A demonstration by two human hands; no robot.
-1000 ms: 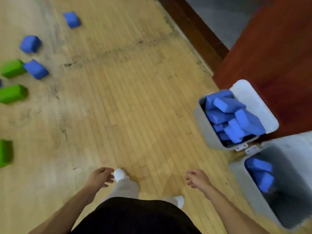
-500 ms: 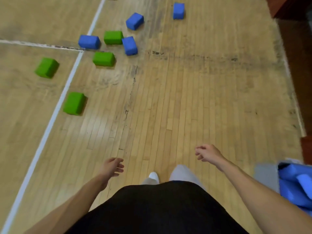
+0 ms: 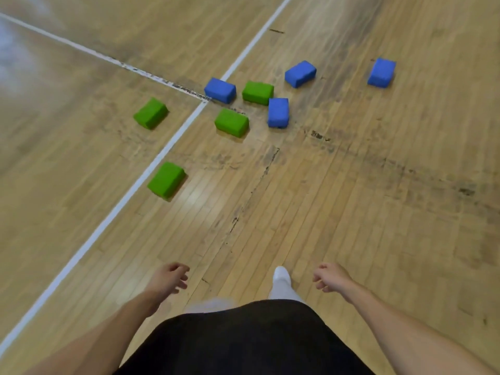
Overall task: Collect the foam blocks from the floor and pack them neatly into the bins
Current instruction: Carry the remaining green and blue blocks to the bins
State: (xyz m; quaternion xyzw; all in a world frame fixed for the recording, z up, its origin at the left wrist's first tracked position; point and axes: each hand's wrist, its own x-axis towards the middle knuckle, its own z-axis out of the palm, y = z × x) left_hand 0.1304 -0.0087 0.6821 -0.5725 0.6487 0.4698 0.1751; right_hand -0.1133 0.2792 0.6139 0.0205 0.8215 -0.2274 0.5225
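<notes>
Several foam blocks lie scattered on the wooden floor ahead of me. The nearest is a green block (image 3: 166, 180) beside the white line. Further off lie a green block (image 3: 151, 113), a green block (image 3: 231, 122) and a green block (image 3: 257, 92). Among them sit a blue block (image 3: 220, 90), a blue block (image 3: 278, 112), a blue block (image 3: 300, 73) and, far right, a blue block (image 3: 381, 72). My left hand (image 3: 170, 277) and my right hand (image 3: 330, 277) hang low with loosely curled fingers, holding nothing. The bins are out of view.
A white painted line (image 3: 162, 152) runs diagonally across the floor, met by a second line (image 3: 102, 56) near the blocks. My white-socked foot (image 3: 282, 281) steps forward between my hands. Bare floor lies between me and the blocks.
The view has swung left, away from the bins, which have left the frame. The scattered blocks now lie closer and more central. Both hands stay empty.
</notes>
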